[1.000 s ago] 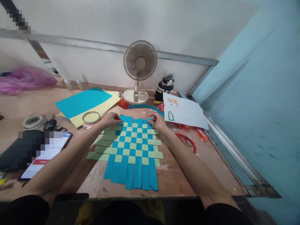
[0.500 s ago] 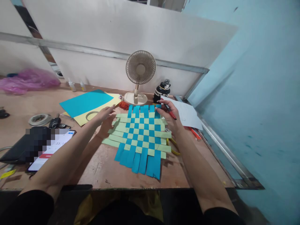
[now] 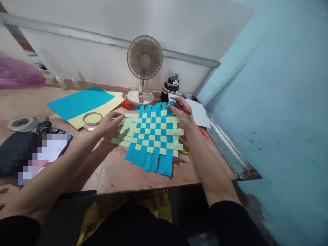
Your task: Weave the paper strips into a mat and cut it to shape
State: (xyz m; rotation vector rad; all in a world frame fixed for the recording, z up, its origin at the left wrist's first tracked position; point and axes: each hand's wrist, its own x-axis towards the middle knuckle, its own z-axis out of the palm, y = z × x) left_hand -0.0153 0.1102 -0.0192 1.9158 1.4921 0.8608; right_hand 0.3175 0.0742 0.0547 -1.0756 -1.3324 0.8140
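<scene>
A mat woven from blue and pale green paper strips lies on the table in front of me, its loose ends fanning out on all sides. My left hand is at the mat's upper left, loosely curved and open, fingertips close to a pale green strip end. Whether they touch it I cannot tell. At the upper right corner, my right hand has a red and black pen tucked in its fingers. Its thumb and fingertips are at the top end of a blue strip, which they partly hide.
Behind the mat stand a small fan and a black bottle. Blue and yellow sheets with a tape ring lie left. A phone is by my left forearm; white paper and an orange-red tool lie right.
My view has shifted, so the scene sits higher and more to the left. The left hand's fingers have curled a little beside the strip ends. My right hand stays at the mat's corner with the pen.
</scene>
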